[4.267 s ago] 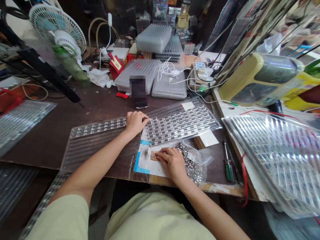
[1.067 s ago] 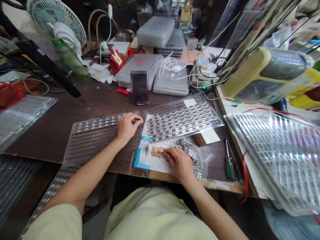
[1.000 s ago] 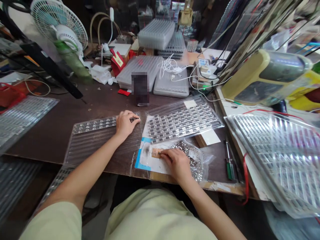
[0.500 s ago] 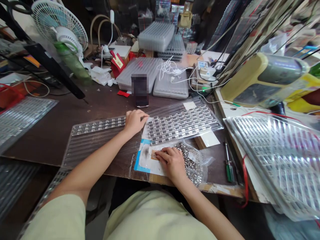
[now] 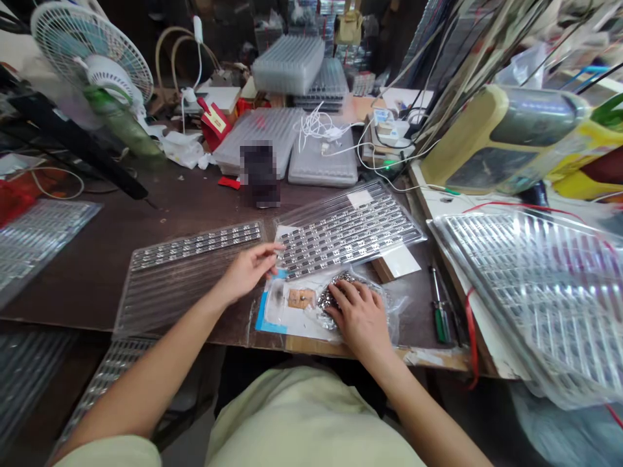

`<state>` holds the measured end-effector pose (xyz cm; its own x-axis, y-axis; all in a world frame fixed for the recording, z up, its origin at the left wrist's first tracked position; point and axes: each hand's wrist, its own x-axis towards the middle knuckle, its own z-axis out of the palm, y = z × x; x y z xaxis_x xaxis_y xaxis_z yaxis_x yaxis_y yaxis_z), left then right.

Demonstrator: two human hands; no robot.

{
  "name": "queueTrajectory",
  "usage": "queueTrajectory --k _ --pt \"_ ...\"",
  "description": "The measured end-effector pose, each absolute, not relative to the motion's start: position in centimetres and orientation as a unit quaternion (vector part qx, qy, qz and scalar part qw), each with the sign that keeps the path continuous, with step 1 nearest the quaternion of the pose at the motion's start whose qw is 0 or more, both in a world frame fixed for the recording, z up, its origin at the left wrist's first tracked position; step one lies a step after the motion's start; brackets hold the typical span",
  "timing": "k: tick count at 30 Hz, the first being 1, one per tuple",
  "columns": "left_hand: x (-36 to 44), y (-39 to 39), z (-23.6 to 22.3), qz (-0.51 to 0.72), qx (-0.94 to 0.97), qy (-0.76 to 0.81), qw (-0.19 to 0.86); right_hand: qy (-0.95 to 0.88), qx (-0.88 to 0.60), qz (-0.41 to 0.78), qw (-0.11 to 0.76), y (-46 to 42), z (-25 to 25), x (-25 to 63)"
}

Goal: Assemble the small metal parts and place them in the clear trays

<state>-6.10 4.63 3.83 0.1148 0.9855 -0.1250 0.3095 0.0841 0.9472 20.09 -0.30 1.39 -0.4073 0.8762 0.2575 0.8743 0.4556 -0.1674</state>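
Left hand (image 5: pixel 247 272) open, fingers loose, holding nothing visible, tips just beside edge of clear blister tray (image 5: pixel 348 227) with rows of small dark-and-silver components. Right hand (image 5: pixel 357 310) half-curled, fingers down on heap of small metal parts (image 5: pixel 335 290) in crinkled clear plastic bag (image 5: pixel 389 305); grip on parts cannot be told. Brown pad (image 5: pixel 300 298) on white paper (image 5: pixel 275 305), left of heap; blue tape (image 5: pixel 261 318) along paper edge. Second ribbed tray (image 5: pixel 195 259) under left forearm, on dark wood surface (image 5: pixel 63 285). Green-handled screwdriver (image 5: pixel 442 324) right of bag.

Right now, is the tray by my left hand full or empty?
Partly: the clear tray holds a strip of metal parts along its far edge; its nearer channels look empty.
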Motion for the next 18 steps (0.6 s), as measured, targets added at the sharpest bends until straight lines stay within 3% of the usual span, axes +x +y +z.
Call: queueTrajectory --k 3,10,18 --pt "-5.1 0.5 2.5 0.338 0.553 0.564 0.512 -0.839 -0.521 0.006 0.155 -0.4 1.1 20.9" --pt "-2.0 -1.7 0.7 0.362 0.658 0.594 0.288 -0.828 -0.509 0.029 0.233 -0.3 1.0 20.7" --pt "-1.2 -1.8 0.0 0.365 0.727 0.541 0.214 -0.797 -0.504 0.114 0.311 -0.2 0.7 20.7"
